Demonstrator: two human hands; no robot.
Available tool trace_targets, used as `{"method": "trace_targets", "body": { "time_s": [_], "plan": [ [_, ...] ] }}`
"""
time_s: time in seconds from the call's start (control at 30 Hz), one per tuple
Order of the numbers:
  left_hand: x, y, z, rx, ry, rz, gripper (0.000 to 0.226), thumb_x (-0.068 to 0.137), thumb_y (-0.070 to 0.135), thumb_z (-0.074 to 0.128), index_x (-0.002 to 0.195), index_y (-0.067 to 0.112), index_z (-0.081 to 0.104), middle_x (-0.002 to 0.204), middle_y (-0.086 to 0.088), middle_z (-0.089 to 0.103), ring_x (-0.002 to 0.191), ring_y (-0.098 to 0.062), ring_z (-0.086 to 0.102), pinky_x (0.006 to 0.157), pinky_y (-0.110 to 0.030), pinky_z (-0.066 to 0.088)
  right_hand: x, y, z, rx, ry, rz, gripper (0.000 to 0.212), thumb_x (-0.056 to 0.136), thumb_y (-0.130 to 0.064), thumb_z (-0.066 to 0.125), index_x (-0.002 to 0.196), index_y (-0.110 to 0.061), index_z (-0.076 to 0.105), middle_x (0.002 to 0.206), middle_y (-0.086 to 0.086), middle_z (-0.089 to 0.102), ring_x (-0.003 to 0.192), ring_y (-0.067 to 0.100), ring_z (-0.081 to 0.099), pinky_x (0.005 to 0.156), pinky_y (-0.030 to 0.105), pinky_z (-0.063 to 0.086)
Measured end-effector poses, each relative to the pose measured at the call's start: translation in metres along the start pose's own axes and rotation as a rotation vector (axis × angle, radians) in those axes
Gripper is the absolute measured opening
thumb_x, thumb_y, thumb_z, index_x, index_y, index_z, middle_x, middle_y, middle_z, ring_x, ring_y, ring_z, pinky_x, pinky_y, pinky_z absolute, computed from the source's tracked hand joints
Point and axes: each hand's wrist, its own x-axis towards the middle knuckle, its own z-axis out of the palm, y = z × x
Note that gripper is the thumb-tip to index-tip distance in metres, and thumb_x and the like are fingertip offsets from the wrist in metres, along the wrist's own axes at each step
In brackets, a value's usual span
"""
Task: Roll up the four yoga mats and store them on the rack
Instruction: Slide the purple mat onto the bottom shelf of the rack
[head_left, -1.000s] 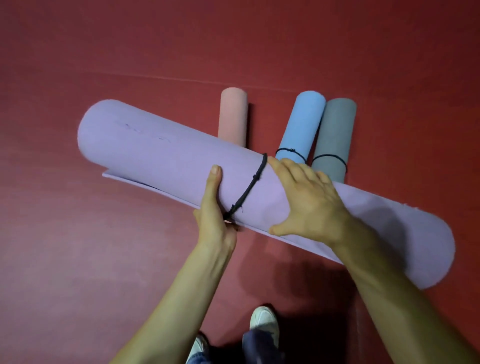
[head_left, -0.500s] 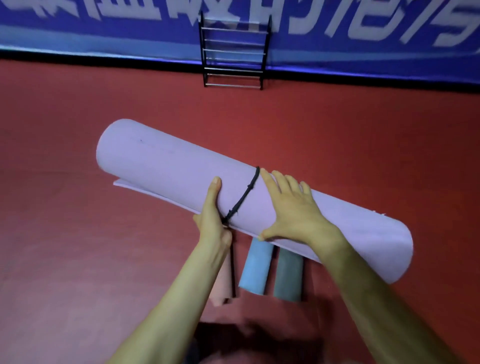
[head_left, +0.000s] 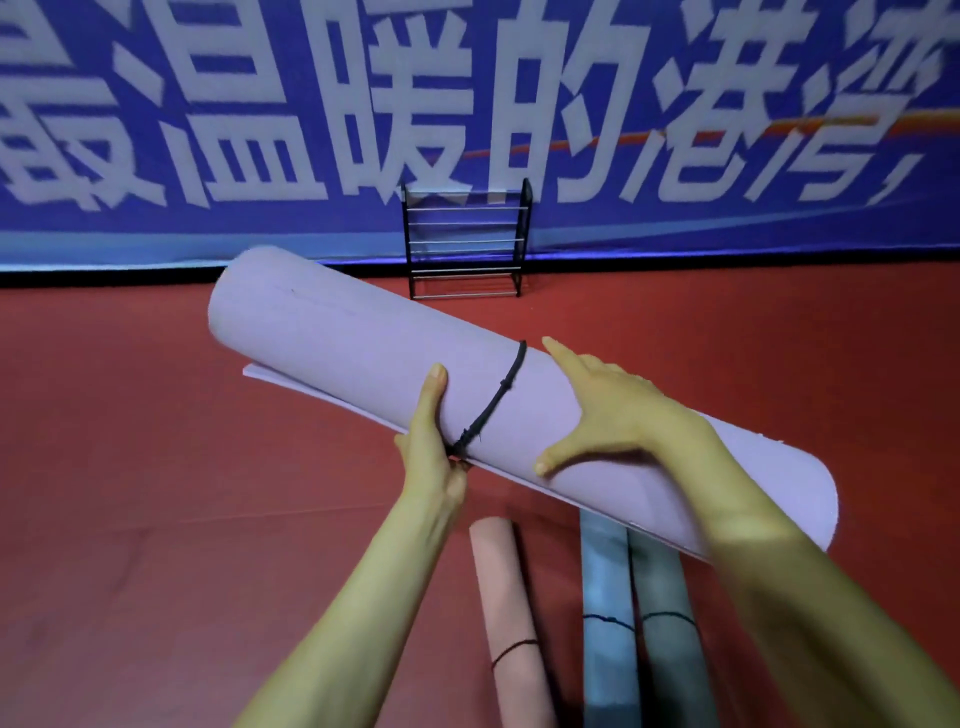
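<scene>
Left hand clasps the rolled lilac foam yoga mat from below. Its thumb lies up the near face and the other fingers are hidden under the roll, just beside the thin black cord tied round the middle. On the cord's other side the right hand is clamped over the top, fingers draped across and thumb spread down the near face. The roll is held in the air above the red sports floor, slanting from upper left to lower right, with its loose outer flap showing along the underside. Well ahead, the black wire-shelved rack stands against the blue banner wall. The step in hand looks like carrying this mat to the rack. To do it well, I judge a grip either side of the cord balances the roll, the flap wants pinning underneath so it cannot unwind, and the roll should be levelled before it is laid along a shelf. Below, the rolled pink mat, rolled blue mat and rolled grey mat, each corded, lie on the floor, not yet stored.
</scene>
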Motion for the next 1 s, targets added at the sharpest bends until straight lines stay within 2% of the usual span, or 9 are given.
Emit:
{"method": "trace_targets", "body": {
  "time_s": [0.17, 0.27, 0.43, 0.53, 0.6, 0.67, 0.77, 0.87, 1.0],
  "plan": [
    [0.065, 0.052, 0.034, -0.06, -0.09, 0.125, 0.104, 0.045, 0.058, 0.086, 0.132, 0.013, 0.05, 0.122, -0.003, 0.066, 0.105, -0.019, 0.067, 0.088, -0.04, 0.055, 0.073, -0.033, -0.024, -0.019, 0.201, -0.012, 0.129, 0.051, -0.073, 0.073, 0.15, -0.03, 0.003, 0.144, 0.004, 0.034, 0.126, 0.029, 0.04, 0.099, 0.042, 0.032],
    [0.107, 0.07, 0.057, 0.07, -0.174, 0.116, 0.113, 0.042, 0.064, 0.083, 0.135, 0.013, 0.047, 0.124, -0.002, 0.065, 0.109, -0.018, 0.065, 0.096, -0.041, 0.051, 0.125, -0.033, -0.045, -0.015, 0.259, -0.004, 0.124, 0.05, -0.073, 0.072, 0.148, -0.031, 0.01, 0.14, 0.004, 0.039, 0.123, 0.03, 0.043, 0.098, 0.043, 0.033],
    [0.214, 0.104, 0.103, 0.411, -0.281, 0.011, 0.122, 0.032, 0.084, 0.074, 0.134, 0.02, 0.053, 0.122, 0.004, 0.066, 0.109, -0.016, 0.064, 0.099, -0.043, 0.047, 0.23, -0.013, -0.086, -0.059, 0.279, 0.016, 0.116, 0.048, -0.073, 0.072, 0.142, -0.034, 0.017, 0.131, 0.004, 0.047, 0.115, 0.031, 0.049, 0.091, 0.042, 0.035],
    [0.279, 0.114, 0.148, 0.417, -0.306, -0.045, 0.132, 0.038, 0.078, 0.08, 0.144, 0.013, 0.034, 0.13, -0.002, 0.06, 0.107, -0.016, 0.066, 0.094, -0.042, 0.052, 0.303, 0.005, -0.112, -0.121, 0.293, 0.04, 0.114, 0.048, -0.074, 0.07, 0.142, -0.032, 0.019, 0.128, 0.005, 0.048, 0.11, 0.032, 0.049, 0.09, 0.042, 0.035],
    [0.322, 0.122, 0.182, 0.399, -0.303, -0.052, 0.133, 0.036, 0.077, 0.081, 0.144, 0.014, 0.034, 0.129, -0.001, 0.061, 0.107, -0.016, 0.066, 0.091, -0.041, 0.054, 0.35, 0.019, -0.132, -0.142, 0.309, 0.054, 0.113, 0.05, -0.074, 0.069, 0.142, -0.028, 0.021, 0.128, 0.005, 0.047, 0.11, 0.032, 0.049, 0.091, 0.043, 0.035],
    [0.356, 0.136, 0.216, 0.433, -0.309, -0.077, 0.123, 0.033, 0.082, 0.076, 0.136, 0.021, 0.047, 0.123, 0.004, 0.065, 0.108, -0.015, 0.065, 0.088, -0.039, 0.051, 0.392, 0.033, -0.152, -0.132, 0.315, 0.075, 0.113, 0.052, -0.073, 0.069, 0.142, -0.027, 0.02, 0.128, 0.006, 0.046, 0.111, 0.032, 0.048, 0.092, 0.043, 0.034],
    [0.401, 0.152, 0.261, 0.44, -0.365, -0.137, 0.083, 0.053, 0.08, 0.066, 0.114, 0.024, 0.064, 0.11, 0.0, 0.072, 0.106, -0.022, 0.065, 0.094, -0.05, 0.049, 0.447, 0.054, -0.172, -0.11, 0.309, 0.093, 0.115, 0.053, -0.072, 0.07, 0.144, -0.027, 0.018, 0.127, 0.006, 0.045, 0.11, 0.032, 0.047, 0.091, 0.043, 0.034],
    [0.458, 0.157, 0.306, 0.39, -0.323, -0.191, 0.062, 0.068, 0.071, 0.061, 0.102, 0.02, 0.064, 0.095, -0.005, 0.074, 0.099, -0.028, 0.067, 0.094, -0.058, 0.047, 0.506, 0.077, -0.184, -0.105, 0.318, 0.116, 0.117, 0.054, -0.072, 0.07, 0.146, -0.026, 0.014, 0.127, 0.006, 0.044, 0.111, 0.031, 0.046, 0.093, 0.043, 0.033],
    [0.544, 0.148, 0.362, 0.34, -0.253, -0.227, 0.049, 0.075, 0.062, 0.064, 0.096, 0.017, 0.061, 0.086, -0.005, 0.072, 0.089, -0.026, 0.066, 0.095, -0.055, 0.047, 0.593, 0.114, -0.197, -0.12, 0.32, 0.151, 0.122, 0.055, -0.072, 0.069, 0.148, -0.02, 0.009, 0.134, 0.008, 0.038, 0.115, 0.032, 0.041, 0.098, 0.044, 0.032]
  ]
}}
